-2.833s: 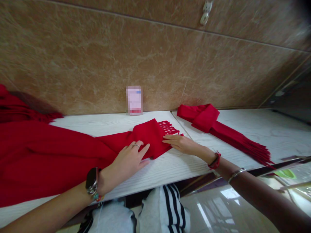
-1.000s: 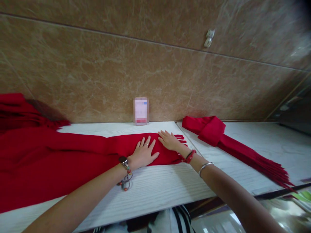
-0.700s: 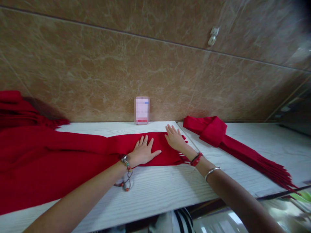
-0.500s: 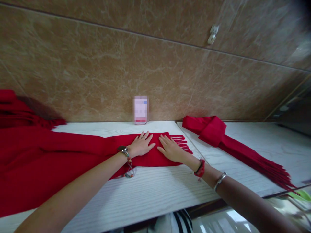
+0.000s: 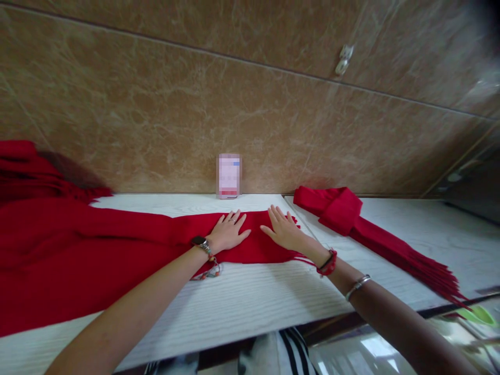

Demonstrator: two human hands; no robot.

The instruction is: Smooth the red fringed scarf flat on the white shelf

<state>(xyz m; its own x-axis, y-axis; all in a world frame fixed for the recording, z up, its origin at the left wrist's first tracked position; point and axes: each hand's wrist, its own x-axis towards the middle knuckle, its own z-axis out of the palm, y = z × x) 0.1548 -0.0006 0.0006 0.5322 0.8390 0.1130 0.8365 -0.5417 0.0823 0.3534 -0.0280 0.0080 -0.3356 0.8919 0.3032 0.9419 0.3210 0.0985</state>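
Note:
A red scarf (image 5: 128, 250) lies spread across the white counter, wide at the left and narrower under my hands. My left hand (image 5: 228, 232) rests flat on the narrow part, fingers spread, a ring on one finger. To its right, my right hand (image 5: 284, 229) presses flat near the fringed end, with fingers stretched out. Part of the fringe is hidden beneath and behind my right hand. A second red scarf (image 5: 344, 211), folded over itself with its fringe trailing toward the front right, lies apart from my hands.
A phone with a blurred screen (image 5: 229, 176) leans upright against the brown marble-look wall (image 5: 156, 114). More bunched red cloth (image 5: 35, 172) is heaped at the back left. The white counter (image 5: 219, 307) has a front edge close to my body. A small hook (image 5: 344, 60) is fixed on the wall.
My right hand has slid right and slightly away from me, over the fringe at the scarf's end. My left hand stays almost where it was on the cloth.

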